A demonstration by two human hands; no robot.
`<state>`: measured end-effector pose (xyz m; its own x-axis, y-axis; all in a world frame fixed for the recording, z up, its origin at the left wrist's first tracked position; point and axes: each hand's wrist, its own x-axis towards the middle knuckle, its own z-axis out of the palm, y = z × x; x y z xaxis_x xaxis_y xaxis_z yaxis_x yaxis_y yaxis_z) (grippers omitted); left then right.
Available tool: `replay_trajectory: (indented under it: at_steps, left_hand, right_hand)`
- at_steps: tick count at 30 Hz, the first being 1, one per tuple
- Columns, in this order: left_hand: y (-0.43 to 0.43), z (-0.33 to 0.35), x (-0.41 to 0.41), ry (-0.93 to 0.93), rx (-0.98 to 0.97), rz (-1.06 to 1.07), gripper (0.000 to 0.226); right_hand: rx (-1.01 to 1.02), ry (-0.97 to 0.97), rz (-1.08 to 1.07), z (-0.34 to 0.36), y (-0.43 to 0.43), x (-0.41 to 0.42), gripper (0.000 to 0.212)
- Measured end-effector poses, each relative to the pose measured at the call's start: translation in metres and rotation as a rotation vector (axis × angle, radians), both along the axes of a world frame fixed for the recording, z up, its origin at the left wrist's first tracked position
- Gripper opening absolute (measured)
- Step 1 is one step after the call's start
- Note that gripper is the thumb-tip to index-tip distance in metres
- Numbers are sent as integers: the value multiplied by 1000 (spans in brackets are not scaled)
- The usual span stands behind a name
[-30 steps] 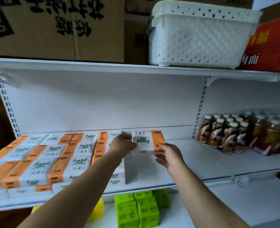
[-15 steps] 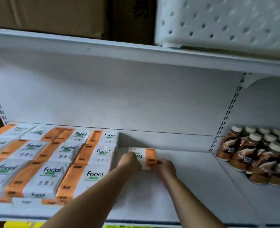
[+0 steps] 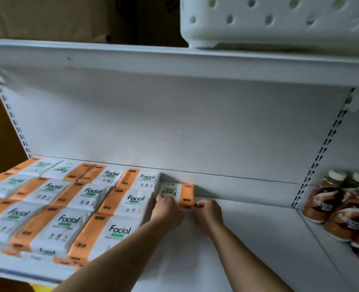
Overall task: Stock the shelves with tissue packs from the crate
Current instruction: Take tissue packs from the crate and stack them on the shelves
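I hold one white-and-orange plastic-wrapped tissue pack between both hands. It lies flat on the white metal shelf, just to the right of the block of stocked packs, level with that block's back rows. Its far edge sits at or very near the white back panel, though I cannot tell if they touch. Its "Facial" print reads upside down to me and its orange end points away from the block.

My left hand has its fingers curled on the pack's near edge, on the side next to the block, and the hand is close against the block's right flank. My right hand pinches the near corner of the orange end, fingertips bent onto it.

The block itself is several rows of the same white-and-orange packs lying flat, side by side. Well to the right of the block stand brown coffee bottles with white caps. Above the block and to its right, a white perforated plastic basket sits on the upper shelf.
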<state>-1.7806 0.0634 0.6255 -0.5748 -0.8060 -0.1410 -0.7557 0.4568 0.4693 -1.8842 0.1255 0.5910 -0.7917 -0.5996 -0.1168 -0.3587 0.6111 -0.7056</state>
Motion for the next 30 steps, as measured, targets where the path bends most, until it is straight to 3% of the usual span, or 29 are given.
replay_trajectory:
  at_steps: [4,7,9,15,19,24,30]
  left_hand:
    - [3,4,2,58,45,45,41]
    - [6,10,9,127,48,71,42]
    - [9,20,18,216,38,85,43]
    - [29,60,94,801,139,168,30]
    - [40,76,204,1090,163,243,26]
    - [51,63,385,1088,92,476,24]
    - [134,14,631,959,13,878,29]
  right_hand:
    - [-19,-51,31,1,3,-3,33]
    - [-116,-80,-8,5,7,-4,5]
    - [-225,-62,-62,14,10,-1,17]
    - [-617,-134,17,74,23,66,14]
    - [-752,-240,195,104,23,158,15]
    - [-718,-440,461,101,20,331,18]
    - [-480,-656,687,25,34,578,17]
